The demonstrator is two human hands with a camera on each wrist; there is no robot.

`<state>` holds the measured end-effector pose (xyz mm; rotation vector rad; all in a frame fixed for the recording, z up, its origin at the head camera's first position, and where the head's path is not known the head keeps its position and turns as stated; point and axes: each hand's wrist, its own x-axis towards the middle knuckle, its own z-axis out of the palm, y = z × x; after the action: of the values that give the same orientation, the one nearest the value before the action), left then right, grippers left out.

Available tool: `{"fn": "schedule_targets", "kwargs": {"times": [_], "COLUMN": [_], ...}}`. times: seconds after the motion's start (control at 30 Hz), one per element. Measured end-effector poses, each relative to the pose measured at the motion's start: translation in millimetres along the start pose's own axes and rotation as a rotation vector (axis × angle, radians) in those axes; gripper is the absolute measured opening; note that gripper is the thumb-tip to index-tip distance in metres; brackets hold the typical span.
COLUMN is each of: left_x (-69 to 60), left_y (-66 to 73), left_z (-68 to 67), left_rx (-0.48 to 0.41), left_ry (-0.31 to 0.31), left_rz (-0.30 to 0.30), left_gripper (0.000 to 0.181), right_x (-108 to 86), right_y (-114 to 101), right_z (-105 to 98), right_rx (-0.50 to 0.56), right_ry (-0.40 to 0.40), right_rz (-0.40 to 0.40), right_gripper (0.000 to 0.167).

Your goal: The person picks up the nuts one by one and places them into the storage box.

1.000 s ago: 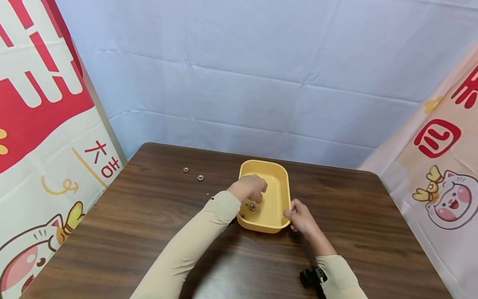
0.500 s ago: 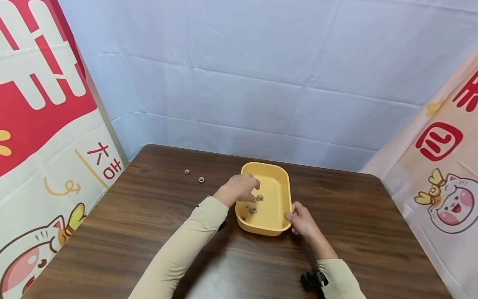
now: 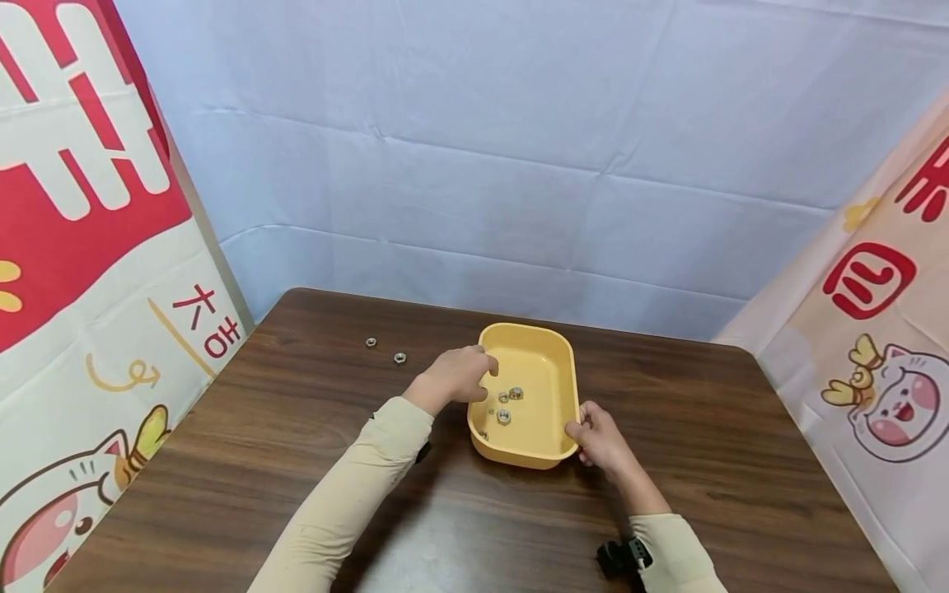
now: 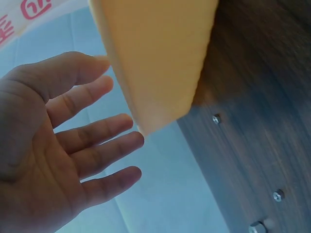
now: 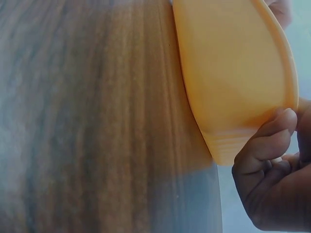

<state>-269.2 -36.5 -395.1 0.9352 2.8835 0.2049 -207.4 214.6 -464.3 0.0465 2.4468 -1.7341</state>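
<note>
Standing on the tabletop [image 3: 712, 428], the yellow bin [image 3: 541, 395] is seen just right of centre in the lower half of the head view, its long sides running roughly up and down the frame. Its right rim is gripped near the lower right corner by the right hand [image 3: 599, 435], whose thumb is laid over the edge; in the right wrist view, curled fingers are pressed to the outer wall at the lower right. The left hand [image 3: 461, 372] is held at the left rim with nothing grasped; in the left wrist view its fingers are loosely spread beside the bin, and whether the rim is touched cannot be told. In the lower left part of the bin a large nut [image 3: 504, 417] is seen, with two nuts [image 3: 516, 394] close together above it, a small nut [image 3: 483, 435] towards the corner, and a tiny piece [image 3: 492, 411] too small to make out. Left of the bin, two loose nuts [image 3: 400, 358] are seen apart on the tabletop; three are shown towards the lower right of the left wrist view. Both arms are covered by pale sleeves [image 3: 341, 494]. A pale blue cloth [image 3: 474, 148] is hung behind, flanked by printed cloths [image 3: 882, 329] at both frame edges.
</note>
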Motion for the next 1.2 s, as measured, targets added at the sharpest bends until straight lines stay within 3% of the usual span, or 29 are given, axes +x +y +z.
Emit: {"fn": "schedule_targets", "kwargs": {"times": [0.2,0.5,0.67,0.9,1.2], "left_x": [-2.9,-10.2,-12.1,-9.3,-6.3], "left_y": [-11.0,-28.2,-37.1,-51.6,-69.2], "left_z": [4.0,-0.1,1.5,13.4,34.2], "left_rx": [-0.015,-0.118,-0.149,-0.200,-0.355], "left_ry": [0.026,0.045,0.019,0.000,0.004], "left_rz": [-0.019,-0.048,-0.083,-0.115,-0.172], "left_gripper": [0.032,0.031,0.034,0.036,0.038], "right_x": [-0.7,-0.4,0.6,-0.4,-1.4], "right_y": [0,-5,-6,-8,-4], "right_z": [0,-1,-2,-2,0], "right_rx": [0.000,-0.017,-0.033,-0.037,-0.032], "right_ry": [0.003,0.003,0.000,-0.016,-0.006], "right_rz": [0.004,0.003,0.012,0.008,0.014], "right_gripper": [0.014,0.013,0.013,0.013,0.013]}}
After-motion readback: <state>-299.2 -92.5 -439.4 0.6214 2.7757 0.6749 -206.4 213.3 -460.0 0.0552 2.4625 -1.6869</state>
